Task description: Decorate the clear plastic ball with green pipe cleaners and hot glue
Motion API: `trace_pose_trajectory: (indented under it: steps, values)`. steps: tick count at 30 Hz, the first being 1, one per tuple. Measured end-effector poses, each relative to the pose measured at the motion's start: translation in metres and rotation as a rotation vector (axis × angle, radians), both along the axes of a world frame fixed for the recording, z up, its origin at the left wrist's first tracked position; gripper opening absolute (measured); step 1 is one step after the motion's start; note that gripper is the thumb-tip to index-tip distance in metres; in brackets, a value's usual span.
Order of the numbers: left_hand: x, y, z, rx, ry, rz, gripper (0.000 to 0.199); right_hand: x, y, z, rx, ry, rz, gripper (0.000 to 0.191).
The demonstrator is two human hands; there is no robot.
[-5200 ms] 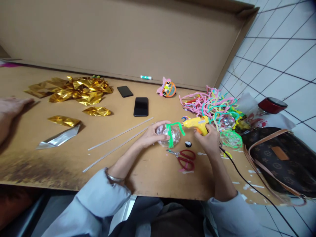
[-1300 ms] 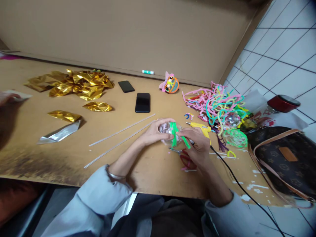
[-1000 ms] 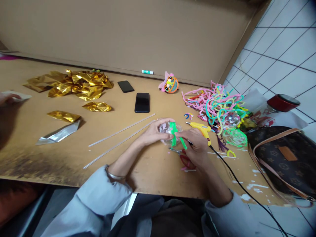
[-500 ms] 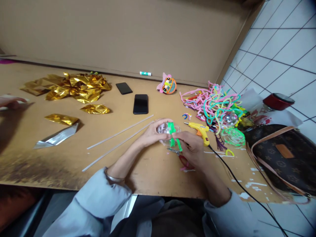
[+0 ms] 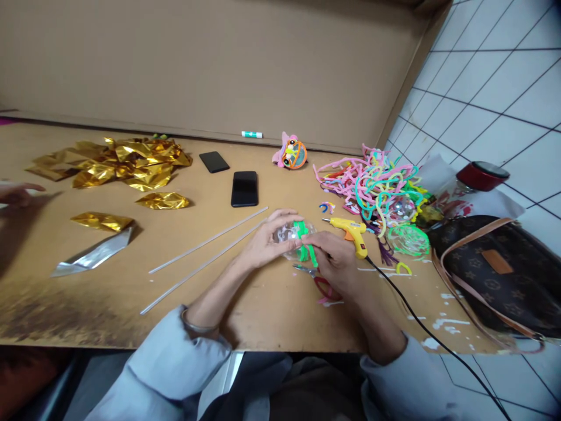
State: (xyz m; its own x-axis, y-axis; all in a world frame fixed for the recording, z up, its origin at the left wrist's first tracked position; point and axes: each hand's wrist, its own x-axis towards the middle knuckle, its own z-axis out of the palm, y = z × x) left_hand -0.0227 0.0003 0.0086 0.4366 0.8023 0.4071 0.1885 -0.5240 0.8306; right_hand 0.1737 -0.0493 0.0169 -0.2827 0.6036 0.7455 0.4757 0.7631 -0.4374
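Clear ball [image 5: 286, 231], clamped in left hand [image 5: 268, 241]; green strip [image 5: 303, 251], right hand [image 5: 336, 257] touching it, grip unclear; yellow glue gun [image 5: 356, 230], lying right.

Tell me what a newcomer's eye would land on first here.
Probably the tangled heap of pink, teal and yellow strands toward the right of the table, then the shiny gold foil bunched at the far left. Nearer the middle, the left hand holds a clear ball banded with green strips, which the right hand touches. A bright yellow glue gun lies just right of that.
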Motion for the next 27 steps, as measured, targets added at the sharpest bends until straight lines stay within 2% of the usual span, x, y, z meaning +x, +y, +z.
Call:
trace_pose_trajectory:
  steps: [12, 24, 27]
  values:
    - [-0.0006, -0.0024, -0.0021, 0.125, 0.051, -0.016, 0.037, 0.0, 0.0007, -0.0014, -0.016, 0.005, -0.01, 0.026]
    - [-0.0014, -0.0058, 0.0034, 0.113, 0.12, -0.018, 0.036, -0.001, 0.0011, 0.0002, 0.004, 0.002, -0.023, 0.026]
    - [-0.0006, -0.0065, 0.0054, 0.106, 0.146, -0.039, 0.041, -0.0015, 0.0004, 0.0012, 0.008, -0.012, -0.026, 0.026]
